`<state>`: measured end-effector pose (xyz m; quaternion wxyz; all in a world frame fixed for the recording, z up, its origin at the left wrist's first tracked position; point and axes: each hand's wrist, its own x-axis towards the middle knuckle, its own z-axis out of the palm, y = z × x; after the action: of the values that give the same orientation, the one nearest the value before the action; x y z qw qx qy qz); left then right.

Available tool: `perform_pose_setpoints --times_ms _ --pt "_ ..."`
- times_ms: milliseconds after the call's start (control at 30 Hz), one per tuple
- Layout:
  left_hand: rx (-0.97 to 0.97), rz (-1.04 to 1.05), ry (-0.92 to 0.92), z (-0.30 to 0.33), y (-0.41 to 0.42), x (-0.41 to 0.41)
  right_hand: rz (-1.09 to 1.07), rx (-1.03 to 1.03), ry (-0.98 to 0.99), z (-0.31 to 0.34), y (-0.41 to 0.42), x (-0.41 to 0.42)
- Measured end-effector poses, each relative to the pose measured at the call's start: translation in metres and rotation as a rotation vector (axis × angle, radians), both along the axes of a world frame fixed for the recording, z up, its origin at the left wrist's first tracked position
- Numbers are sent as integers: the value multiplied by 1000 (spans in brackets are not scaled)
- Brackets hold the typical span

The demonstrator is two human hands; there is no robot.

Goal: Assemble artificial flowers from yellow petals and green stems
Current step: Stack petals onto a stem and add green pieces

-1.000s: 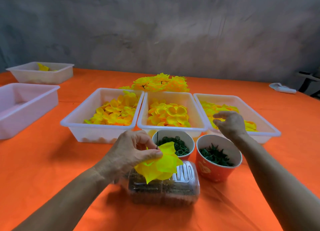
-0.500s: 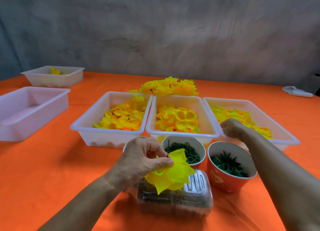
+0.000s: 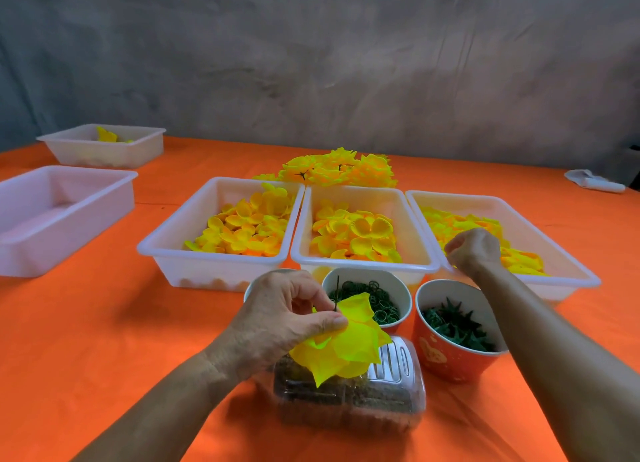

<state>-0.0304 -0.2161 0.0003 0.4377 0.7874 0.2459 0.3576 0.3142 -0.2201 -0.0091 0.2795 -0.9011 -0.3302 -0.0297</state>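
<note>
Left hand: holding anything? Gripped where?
Left hand pinches the half-built yellow flower at its centre, where the thin stem pokes up through the petals.

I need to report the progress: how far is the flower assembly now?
Done: a pile of finished flowers lies behind the trays. In hand: the left hand pinches a half-built flower on its thin stem; the right hand reaches into the right tray. Left: three trays hold many loose petals.
</note>
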Motion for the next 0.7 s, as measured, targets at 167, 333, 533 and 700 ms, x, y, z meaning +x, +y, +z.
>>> perform_pose_setpoints --times_ms 167,333,533,700 --pt "22 1 10 0 -1 -1 -15 46 -53 -1 -4 1" --pt "17 11 -8 1 -2 0 -14 -111 21 2 -2 -1" --pt "9 10 -10 0 0 1 65 -474 64 5 4 5" --pt "3 17 0 -1 0 0 88 -333 75 2 2 6"
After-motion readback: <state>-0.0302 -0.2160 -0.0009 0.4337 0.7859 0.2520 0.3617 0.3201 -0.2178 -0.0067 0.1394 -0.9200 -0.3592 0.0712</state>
